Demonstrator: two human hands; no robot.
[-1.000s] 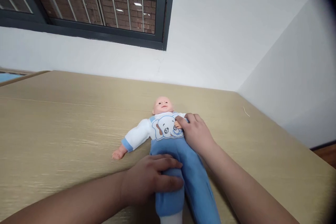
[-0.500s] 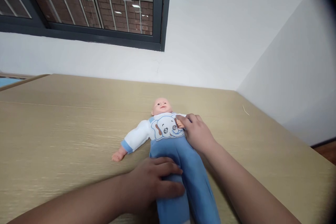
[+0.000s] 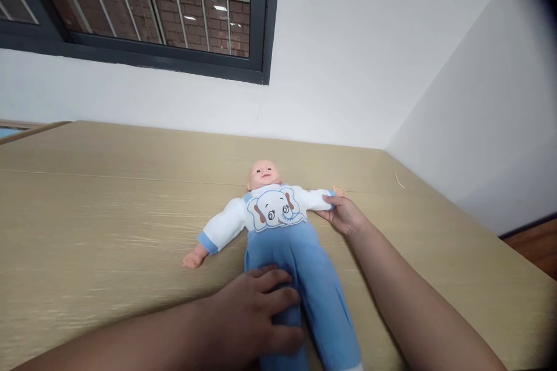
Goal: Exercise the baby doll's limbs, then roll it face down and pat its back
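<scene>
left hand (image 3: 256, 316) lies near, palm down, fingers spread flat over the doll's blue trouser leg (image 3: 278, 278), pressing it to the wooden table (image 3: 108, 232), not gripping. doll (image 3: 278, 226) lies on its back mid-table, head toward the far wall, legs toward the person. right hand (image 3: 343, 214) is farther right, fingers curled narrowly around the doll's white sleeve (image 3: 315, 200), arm stretched out to the right. doll's other arm (image 3: 213, 235) lies out left on the table, untouched. white wall (image 3: 369, 58) and barred window (image 3: 143, 6) at far side.
</scene>
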